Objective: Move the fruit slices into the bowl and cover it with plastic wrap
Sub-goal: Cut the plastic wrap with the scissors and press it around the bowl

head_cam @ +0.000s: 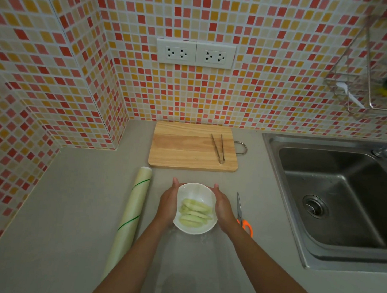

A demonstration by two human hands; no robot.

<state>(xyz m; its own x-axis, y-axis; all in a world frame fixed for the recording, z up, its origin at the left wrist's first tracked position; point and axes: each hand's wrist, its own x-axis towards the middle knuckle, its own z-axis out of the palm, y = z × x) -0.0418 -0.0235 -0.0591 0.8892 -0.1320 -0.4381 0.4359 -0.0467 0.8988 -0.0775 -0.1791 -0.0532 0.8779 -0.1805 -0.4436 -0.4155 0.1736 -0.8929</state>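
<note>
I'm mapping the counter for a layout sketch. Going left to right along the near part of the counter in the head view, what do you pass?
Plastic wrap roll → left hand → white bowl of fruit slices → right hand → orange-handled scissors → steel sink.

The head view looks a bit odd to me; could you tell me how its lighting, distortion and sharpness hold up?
Head view: dim, even light, with no hard shadows; wide-angle bending bows the tiled wall and the sink edges; the wire rack at upper right is smeared; the bowl, fruit slices and both hands, left and right, stay reasonably sharp; the clear plastic sheet shows only as faint sheen.
</note>
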